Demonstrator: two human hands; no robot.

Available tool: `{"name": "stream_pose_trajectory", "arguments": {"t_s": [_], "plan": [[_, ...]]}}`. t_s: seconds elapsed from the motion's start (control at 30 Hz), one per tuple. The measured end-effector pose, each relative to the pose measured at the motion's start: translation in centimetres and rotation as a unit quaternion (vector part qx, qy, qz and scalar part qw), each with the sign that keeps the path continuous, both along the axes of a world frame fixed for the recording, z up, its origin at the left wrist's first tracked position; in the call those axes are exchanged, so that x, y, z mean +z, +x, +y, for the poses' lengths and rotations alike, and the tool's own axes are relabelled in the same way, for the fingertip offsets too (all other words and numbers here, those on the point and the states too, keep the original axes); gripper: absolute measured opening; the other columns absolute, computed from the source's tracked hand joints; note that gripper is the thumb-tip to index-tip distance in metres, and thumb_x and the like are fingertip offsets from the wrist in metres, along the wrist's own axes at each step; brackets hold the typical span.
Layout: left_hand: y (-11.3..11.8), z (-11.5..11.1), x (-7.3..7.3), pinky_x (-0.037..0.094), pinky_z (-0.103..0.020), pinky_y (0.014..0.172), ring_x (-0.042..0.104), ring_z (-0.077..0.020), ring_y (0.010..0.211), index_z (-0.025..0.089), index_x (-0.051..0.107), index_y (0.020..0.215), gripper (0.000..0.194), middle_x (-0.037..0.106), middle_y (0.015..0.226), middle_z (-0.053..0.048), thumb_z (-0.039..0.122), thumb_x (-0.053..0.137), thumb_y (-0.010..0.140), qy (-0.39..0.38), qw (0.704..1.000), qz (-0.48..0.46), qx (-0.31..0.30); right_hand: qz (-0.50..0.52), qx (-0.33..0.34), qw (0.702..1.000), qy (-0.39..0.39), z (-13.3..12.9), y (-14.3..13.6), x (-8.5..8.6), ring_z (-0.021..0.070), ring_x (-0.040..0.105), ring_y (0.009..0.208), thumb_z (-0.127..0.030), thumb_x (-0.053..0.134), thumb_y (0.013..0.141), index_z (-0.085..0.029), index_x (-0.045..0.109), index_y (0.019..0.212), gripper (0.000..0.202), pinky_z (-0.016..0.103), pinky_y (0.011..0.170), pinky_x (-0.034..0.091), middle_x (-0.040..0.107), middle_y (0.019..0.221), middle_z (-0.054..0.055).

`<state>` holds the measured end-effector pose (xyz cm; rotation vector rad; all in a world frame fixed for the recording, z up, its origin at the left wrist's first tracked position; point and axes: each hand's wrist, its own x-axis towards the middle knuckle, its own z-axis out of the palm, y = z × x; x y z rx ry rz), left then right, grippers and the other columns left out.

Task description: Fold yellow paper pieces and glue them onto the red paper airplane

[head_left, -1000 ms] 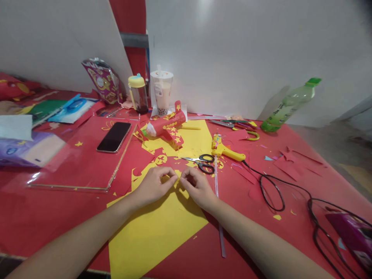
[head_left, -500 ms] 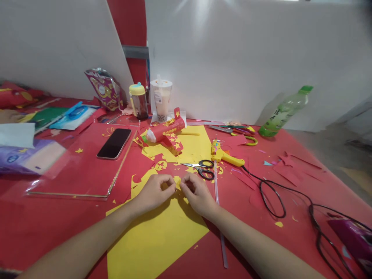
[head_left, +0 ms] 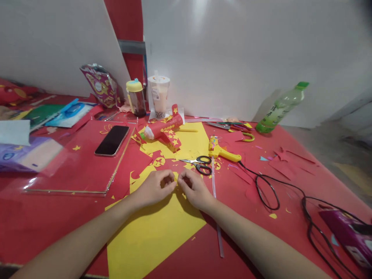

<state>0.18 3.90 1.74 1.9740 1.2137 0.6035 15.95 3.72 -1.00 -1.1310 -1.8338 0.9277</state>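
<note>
White panels (head_left: 217,58) stand behind a red-covered counter (head_left: 186,259) strewn with cut paper. Judging by what lies about, a good part of the cutting is done: directly at 12 o'clock from the hands, a red model aeroplane (head_left: 167,126) already bears yellow stars and dots, and yellow offcuts (head_left: 159,162) lie near it. Most of the yellow sheet (head_left: 151,236) at 6 o'clock is uncut, and the small yellow paper piece (head_left: 176,176) is not yet on the model; how much more work remains, I cannot tell.

That piece sits between the two hands, just above the sheet's far end. The left hand (head_left: 154,188) comes from 8 o'clock, the right hand (head_left: 195,190) from 4; each grip is closed to a thumb-and-finger pinch at the piece, fingertips nearly meeting, though its shape is mostly hidden. Black-handled scissors (head_left: 196,162) lie unheld at 2 o'clock, with a yellow glue gun (head_left: 229,155) farther out.
</note>
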Motion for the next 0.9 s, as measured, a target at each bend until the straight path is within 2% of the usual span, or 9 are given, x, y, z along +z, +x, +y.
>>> {"name": "stream_pose_trajectory", "arguments": {"t_s": [0.13, 0.33, 0.47, 0.63, 0.77, 0.9], "plan": [[-0.13, 0.08, -0.12, 0.028, -0.02, 0.047, 0.038, -0.0093, 0.049, 0.017, 0.046, 0.058, 0.024, 0.042, 0.051, 0.004, 0.028, 0.043, 0.078, -0.016, 1.0, 0.007, -0.003, 0.02, -0.013, 0.999, -0.026, 0.03, -0.02, -0.14, 0.0099, 0.043, 0.052, -0.022, 0.044, 0.077, -0.02, 0.043, 0.066, 0.011, 0.022, 0.047, 0.036, 0.045, 0.06, -0.002], [0.04, 0.21, 0.0, 0.036, -0.022, 0.056, 0.045, -0.011, 0.057, 0.016, 0.048, 0.063, 0.019, 0.048, 0.059, 0.003, 0.029, 0.044, 0.077, -0.047, 0.994, -0.069, 0.077, 0.053, -0.05, 0.997, -0.036, 0.17, -0.02, -0.28, 0.01, 0.046, 0.051, -0.026, 0.049, 0.076, -0.019, 0.046, 0.069, 0.01, 0.023, 0.047, 0.039, 0.047, 0.061, -0.002], [0.23, 0.07, -0.27, 0.035, -0.022, 0.053, 0.044, -0.0106, 0.054, 0.016, 0.047, 0.062, 0.02, 0.047, 0.057, 0.003, 0.031, 0.046, 0.076, -0.071, 0.993, -0.069, 0.071, 0.044, -0.056, 0.997, -0.025, 0.15, -0.06, -0.17, 0.0105, 0.047, 0.053, -0.027, 0.049, 0.076, -0.019, 0.048, 0.068, 0.011, 0.023, 0.048, 0.041, 0.048, 0.063, -0.001], [0.3, -0.13, -0.74, 0.027, -0.02, 0.045, 0.035, -0.0081, 0.047, 0.018, 0.036, 0.054, 0.027, 0.033, 0.05, 0.006, 0.032, 0.047, 0.074, -0.076, 0.993, -0.064, 0.057, 0.04, -0.069, 0.997, -0.02, 0.04, -0.05, -0.13, 0.0103, 0.048, 0.053, -0.024, 0.051, 0.076, -0.019, 0.049, 0.071, 0.007, 0.023, 0.047, 0.042, 0.05, 0.065, 0.0], [0.35, -0.13, -0.59, 0.03, -0.021, 0.049, 0.039, -0.0091, 0.049, 0.017, 0.04, 0.056, 0.024, 0.04, 0.052, 0.005, 0.031, 0.049, 0.073, -0.072, 0.991, -0.068, 0.087, 0.026, -0.113, 0.993, 0.005, -0.04, 0.04, -0.05, 0.0113, 0.05, 0.054, -0.023, 0.053, 0.074, -0.019, 0.053, 0.079, 0.007, 0.023, 0.047, 0.043, 0.054, 0.067, 0.001], [0.35, -0.13, -0.27, 0.032, -0.022, 0.051, 0.042, -0.0102, 0.052, 0.017, 0.044, 0.059, 0.021, 0.044, 0.055, 0.004, 0.031, 0.049, 0.074, -0.083, 0.983, -0.107, 0.124, 0.008, -0.092, 0.993, 0.067, -0.13, 0.16, -0.03, 0.0126, 0.054, 0.061, -0.021, 0.05, 0.078, -0.02, 0.06, 0.088, 0.015, 0.026, 0.054, 0.046, 0.061, 0.081, 0.005]]}}
